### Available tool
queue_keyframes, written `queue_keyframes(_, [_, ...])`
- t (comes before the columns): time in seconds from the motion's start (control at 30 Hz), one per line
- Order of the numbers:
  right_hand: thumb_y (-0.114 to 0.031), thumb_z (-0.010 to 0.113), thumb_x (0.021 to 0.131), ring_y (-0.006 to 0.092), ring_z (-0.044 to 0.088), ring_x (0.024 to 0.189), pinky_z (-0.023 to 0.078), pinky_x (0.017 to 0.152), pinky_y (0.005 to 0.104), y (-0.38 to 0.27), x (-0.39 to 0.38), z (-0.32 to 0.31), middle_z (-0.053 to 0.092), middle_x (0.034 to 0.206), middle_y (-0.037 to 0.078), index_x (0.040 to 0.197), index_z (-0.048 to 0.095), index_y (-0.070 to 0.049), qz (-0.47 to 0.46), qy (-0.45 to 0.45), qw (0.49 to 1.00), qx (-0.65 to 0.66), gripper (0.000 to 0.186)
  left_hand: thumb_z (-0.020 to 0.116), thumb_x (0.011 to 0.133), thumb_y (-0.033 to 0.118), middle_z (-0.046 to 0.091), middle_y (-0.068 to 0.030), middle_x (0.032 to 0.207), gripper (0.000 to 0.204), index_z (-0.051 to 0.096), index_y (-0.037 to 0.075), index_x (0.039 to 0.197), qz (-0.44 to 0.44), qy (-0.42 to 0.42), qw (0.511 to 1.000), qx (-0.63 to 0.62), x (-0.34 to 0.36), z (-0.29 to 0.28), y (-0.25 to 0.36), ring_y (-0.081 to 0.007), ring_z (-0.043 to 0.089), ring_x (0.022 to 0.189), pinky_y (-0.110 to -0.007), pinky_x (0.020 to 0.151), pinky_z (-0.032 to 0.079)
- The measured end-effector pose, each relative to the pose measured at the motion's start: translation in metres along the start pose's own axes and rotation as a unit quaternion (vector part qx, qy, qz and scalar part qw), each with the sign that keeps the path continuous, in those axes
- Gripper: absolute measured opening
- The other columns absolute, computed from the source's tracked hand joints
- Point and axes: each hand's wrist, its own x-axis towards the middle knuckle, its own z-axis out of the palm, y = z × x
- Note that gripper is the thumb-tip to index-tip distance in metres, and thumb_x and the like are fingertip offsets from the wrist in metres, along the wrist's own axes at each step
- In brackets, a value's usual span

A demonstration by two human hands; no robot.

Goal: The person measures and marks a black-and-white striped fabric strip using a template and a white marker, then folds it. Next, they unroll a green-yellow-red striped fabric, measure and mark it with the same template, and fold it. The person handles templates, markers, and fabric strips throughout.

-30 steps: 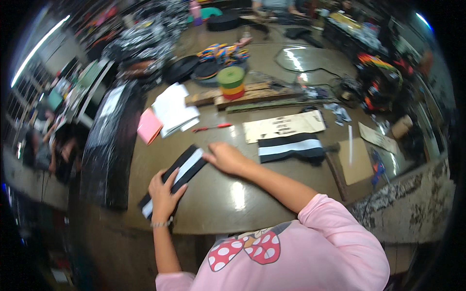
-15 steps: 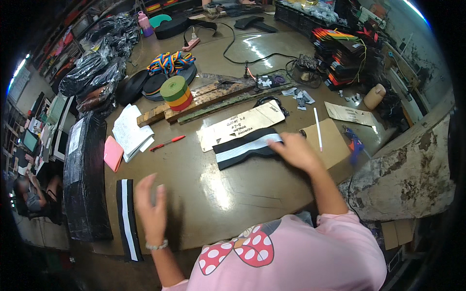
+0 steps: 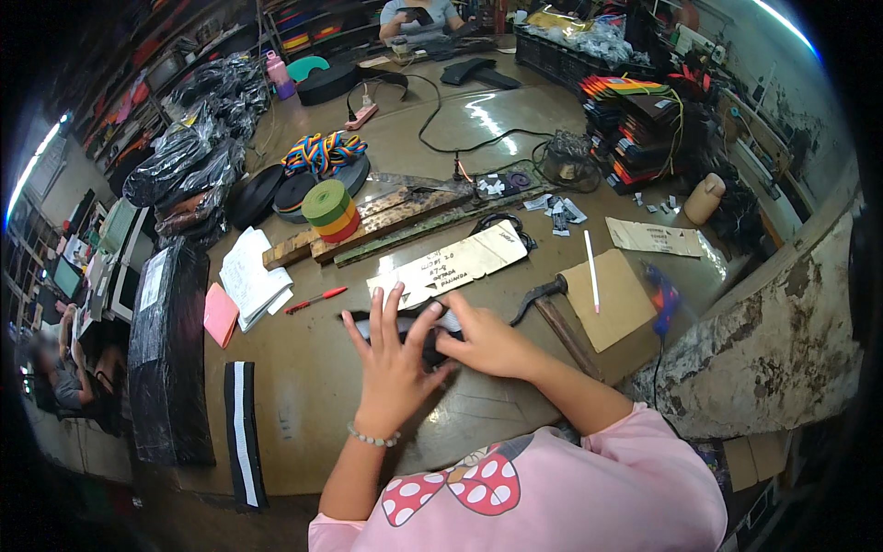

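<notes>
A black fabric strip with a pale grey band (image 3: pixel 430 349) lies folded or bunched under both my hands, near the middle of the table. My left hand (image 3: pixel 394 348) rests over it with fingers spread, its fingertips toward a lettered cardboard strip (image 3: pixel 487 253). From the right, my right hand (image 3: pixel 487 342) grips the strip with bent fingers; parts of the strip are hidden beneath the hands. A second black strip with a white band (image 3: pixel 243 432) lies flat by the table's left front edge. Right of my hands is a hammer (image 3: pixel 572 342) with a wooden handle.
Brown cardboard (image 3: pixel 621 308) bears a white stick-like pen (image 3: pixel 591 271). A blue corded tool (image 3: pixel 660 299) is at the right edge. Left stand papers (image 3: pixel 253 276), a red pen (image 3: pixel 317 299) and a black wrapped bundle (image 3: pixel 170 359). Webbing rolls (image 3: pixel 331 212) sit behind. People are in the background.
My left hand has moved right and up onto the strip. My right hand has shifted left with the strip, which was flat and is now bunched. The hammer has come into view.
</notes>
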Motion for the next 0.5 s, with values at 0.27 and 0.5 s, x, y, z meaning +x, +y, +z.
queue_keyframes(0.27, [-0.051, 0.053, 0.099, 0.0207, 0.060, 0.111, 0.052, 0.089, 0.0382, -0.005, 0.053, -0.015, 0.061, 0.124, 0.011, 0.140, 0.042, -0.008, 0.106, -0.227, 0.835, 0.490, 0.060, 0.094, 0.055, 0.009, 0.049, -0.0198, 0.134, 0.100, 0.041, 0.011, 0.141, 0.068, 0.108, 0.972, -0.199, 0.023, -0.007, -0.041, -0.0345, 0.054, 0.122, -0.042, 0.103, 0.047])
queue_keyframes(0.5, [-0.041, 0.069, 0.093, 0.0151, 0.066, 0.104, 0.055, 0.090, 0.0336, 0.002, 0.068, -0.003, 0.066, 0.120, 0.009, 0.131, 0.055, -0.006, 0.033, -0.215, 0.746, 0.629, 0.054, 0.092, 0.058, 0.008, 0.049, -0.0201, 0.138, 0.106, 0.032, 0.016, 0.146, 0.122, 0.152, 0.945, -0.263, 0.058, -0.004, -0.046, -0.0379, 0.051, 0.127, -0.044, 0.104, 0.045])
